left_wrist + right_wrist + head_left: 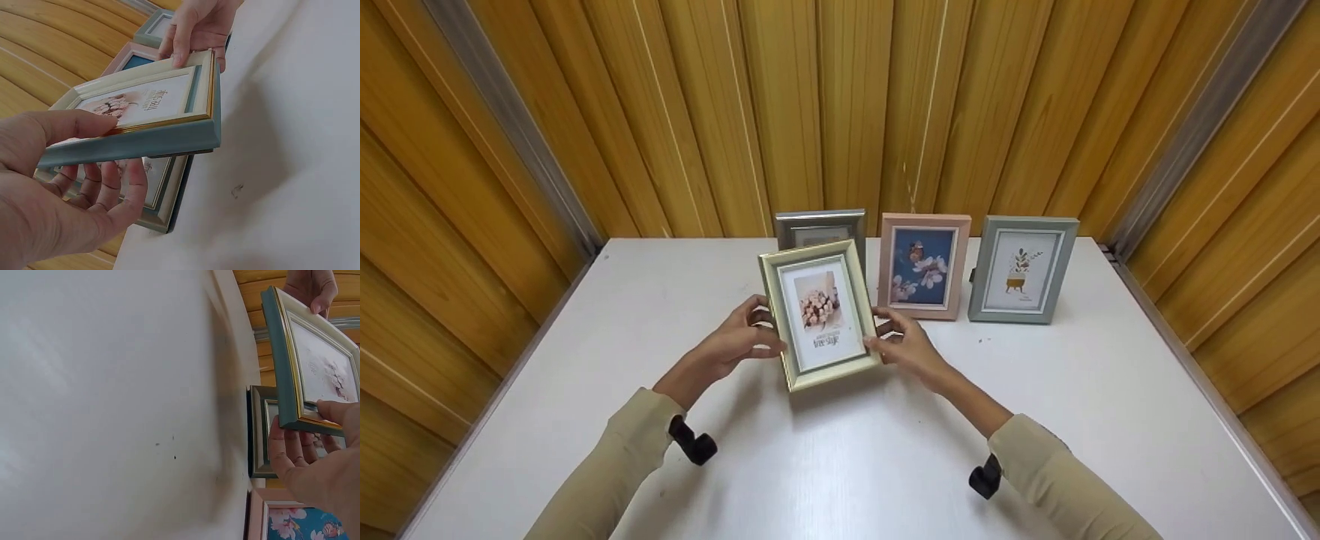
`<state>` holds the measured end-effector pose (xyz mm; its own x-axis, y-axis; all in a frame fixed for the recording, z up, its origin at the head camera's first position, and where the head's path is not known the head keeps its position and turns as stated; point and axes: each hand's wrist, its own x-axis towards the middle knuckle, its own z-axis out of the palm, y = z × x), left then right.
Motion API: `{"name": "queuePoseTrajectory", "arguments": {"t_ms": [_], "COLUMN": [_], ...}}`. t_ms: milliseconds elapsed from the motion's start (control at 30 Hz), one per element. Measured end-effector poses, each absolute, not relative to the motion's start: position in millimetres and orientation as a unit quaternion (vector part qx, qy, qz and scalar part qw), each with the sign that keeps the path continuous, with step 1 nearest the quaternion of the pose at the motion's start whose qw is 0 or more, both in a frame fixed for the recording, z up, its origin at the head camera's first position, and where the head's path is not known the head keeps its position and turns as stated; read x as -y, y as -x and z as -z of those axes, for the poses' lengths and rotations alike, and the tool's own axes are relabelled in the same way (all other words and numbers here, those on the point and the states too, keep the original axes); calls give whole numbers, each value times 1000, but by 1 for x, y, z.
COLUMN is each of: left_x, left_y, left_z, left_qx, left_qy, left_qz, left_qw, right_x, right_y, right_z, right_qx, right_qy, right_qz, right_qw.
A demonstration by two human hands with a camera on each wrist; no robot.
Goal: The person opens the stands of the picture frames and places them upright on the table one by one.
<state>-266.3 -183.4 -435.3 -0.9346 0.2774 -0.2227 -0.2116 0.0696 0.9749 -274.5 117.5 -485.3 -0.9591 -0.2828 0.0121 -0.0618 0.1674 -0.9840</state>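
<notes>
A cream picture frame with gold edging (825, 358) is held tilted above the table, its flower picture facing the head camera. The left hand (739, 337) pinches its left side, thumb on the front edge and fingers behind, as the left wrist view shows. On the opposite side the right hand (911, 349) grips the lower right edge, thumb in front. Blue-green sides of the cream picture frame (281, 371) show in the right wrist view. Behind it stands a silver-grey picture frame (821, 216), partly hidden by the held one.
To the right stand a pink picture frame (964, 262) with a blossom picture and a grey-green picture frame (1065, 270) with a plant print. All rest on a white table (1110, 420). Wood-patterned panels (847, 112) enclose its back and sides.
</notes>
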Motion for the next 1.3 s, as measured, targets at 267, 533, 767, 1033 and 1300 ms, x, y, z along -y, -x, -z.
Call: {"name": "queuePoseTrajectory", "arguments": {"t_ms": [267, 533, 767, 1033, 1300], "left_x": [156, 128, 105, 90, 83], "left_y": [265, 255, 244, 237, 229], "left_z": [429, 414, 402, 396, 391], "left_qx": [-721, -757, -769, -763, -759], "left_qy": [-46, -79, -95, -105, -154], "left_qz": [-663, -622, -613, -626, -625], "left_qw": [194, 183, 151, 119, 96], "right_x": [-136, -142, -147, -147, -149], "right_y": [273, 272, 270, 270, 271], "right_z": [492, 493, 491, 491, 492], "right_qx": [-762, -766, -762, -727, -686], "right_qy": [96, 87, 73, 86, 107], "right_qz": [634, 629, 634, 664, 691], "right_qw": [92, 102, 107, 156, 200]}}
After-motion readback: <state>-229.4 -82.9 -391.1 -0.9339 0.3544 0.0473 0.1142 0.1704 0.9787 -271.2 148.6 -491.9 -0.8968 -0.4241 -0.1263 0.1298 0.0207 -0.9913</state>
